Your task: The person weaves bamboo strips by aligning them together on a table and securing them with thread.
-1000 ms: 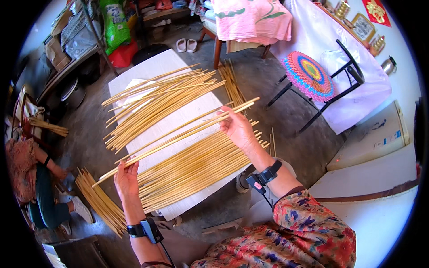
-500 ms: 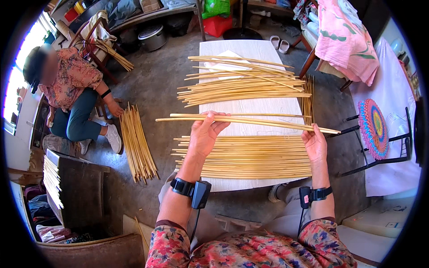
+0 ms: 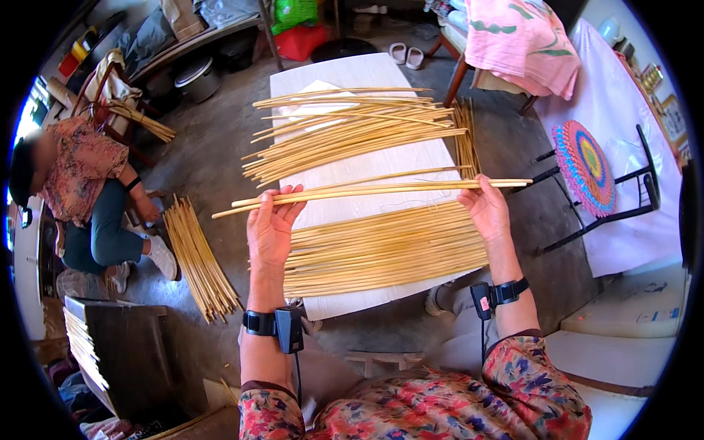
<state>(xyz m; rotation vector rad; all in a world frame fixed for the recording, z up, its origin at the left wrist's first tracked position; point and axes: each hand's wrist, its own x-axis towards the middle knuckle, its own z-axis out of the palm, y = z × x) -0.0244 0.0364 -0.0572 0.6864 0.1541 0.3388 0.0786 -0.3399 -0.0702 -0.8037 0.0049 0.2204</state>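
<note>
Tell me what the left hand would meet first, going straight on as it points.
Past the held sticks, the left hand would probably meet the far heap of sticks on the table first; its height above them is unclear.

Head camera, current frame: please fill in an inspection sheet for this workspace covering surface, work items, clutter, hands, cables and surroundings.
Surface: pale table with a wood-grain top.
Work items: at least two held sticks; a far pile, partly crossed; a near row, roughly parallel.
Clutter: flat white sheet, partly under the far pile.
Hands: left hand grips the held sticks toward their left end; right hand toward their right.
Cables: left cord and right cord hang from the wrist devices.
Surroundings: seated co-worker at left, near a floor bundle; chair with round multicoloured seat at right.
</note>
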